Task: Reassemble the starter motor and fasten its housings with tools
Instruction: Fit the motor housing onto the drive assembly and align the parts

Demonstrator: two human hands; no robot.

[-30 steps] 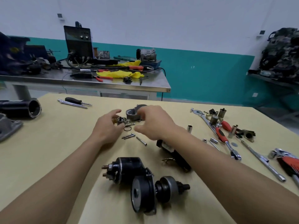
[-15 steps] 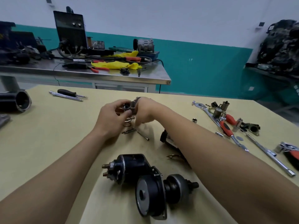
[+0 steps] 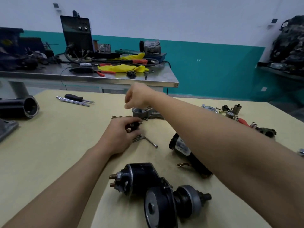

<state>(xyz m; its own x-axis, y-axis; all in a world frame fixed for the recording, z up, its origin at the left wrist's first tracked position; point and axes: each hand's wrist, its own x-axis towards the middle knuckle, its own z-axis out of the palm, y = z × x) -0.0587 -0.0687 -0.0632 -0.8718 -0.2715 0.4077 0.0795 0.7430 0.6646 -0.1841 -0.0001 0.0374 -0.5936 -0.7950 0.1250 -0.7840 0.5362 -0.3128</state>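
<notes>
My left hand (image 3: 120, 135) rests on the table (image 3: 49, 145), its fingers pinching a dark part (image 3: 134, 125). My right hand (image 3: 137, 96) hangs above the table at 12 o'clock from the left, fingers curled and blurred; I cannot tell whether it holds anything. The housing (image 3: 143, 112) lies at 1 o'clock from my left hand, the starter (image 3: 148, 183) at 6 o'clock, the bolts (image 3: 150, 142) at 3 o'clock.

No text could be read. The white label (image 3: 181, 148) on the black cylinder (image 3: 196, 163), at five o'clock, was too blurred.
</notes>
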